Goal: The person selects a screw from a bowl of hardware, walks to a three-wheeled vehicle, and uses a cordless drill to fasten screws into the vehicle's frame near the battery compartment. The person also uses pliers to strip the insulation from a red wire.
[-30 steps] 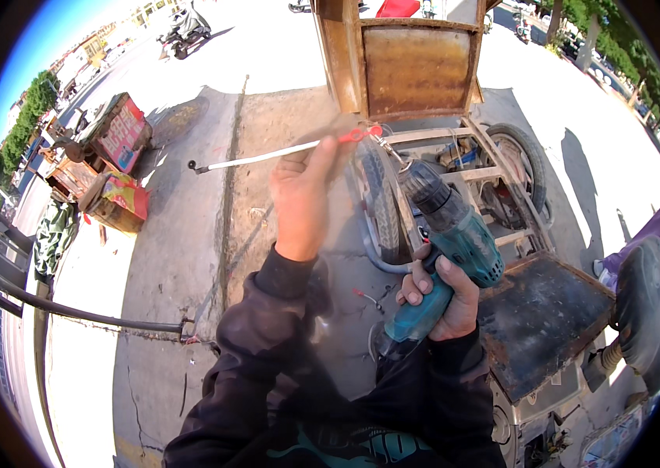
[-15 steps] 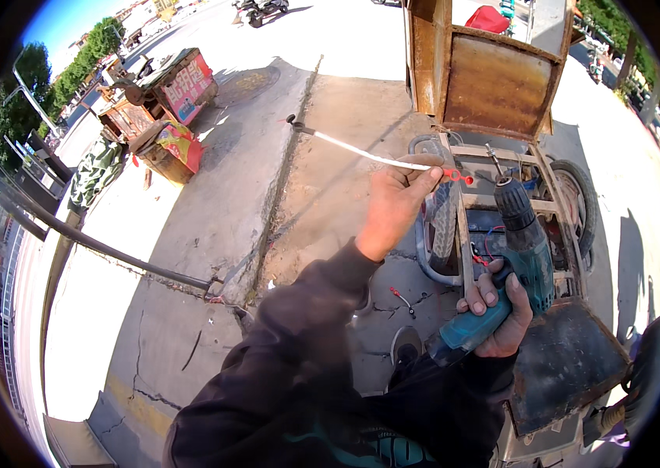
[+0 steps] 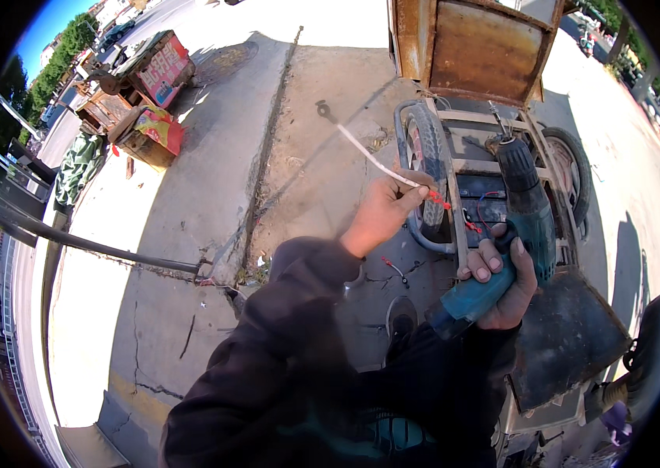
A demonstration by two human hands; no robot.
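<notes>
Above the cart frame (image 3: 494,125), right hand (image 3: 502,281) grips drill (image 3: 521,210), left hand (image 3: 381,214) a rod (image 3: 365,152)

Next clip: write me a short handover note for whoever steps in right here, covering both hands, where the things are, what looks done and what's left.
Left hand: pinches a thin white rod with a red end, held out over the pavement beside the cart's left wheel.
Right hand: grips a teal drill, nose pointing into the cart frame.
Cart: rusty box at the far end, open frame with a battery and red wires below the drill.
Done: nothing visibly fastened.
Left: drill is not touching anything yet; rod is free of the cart.
</notes>
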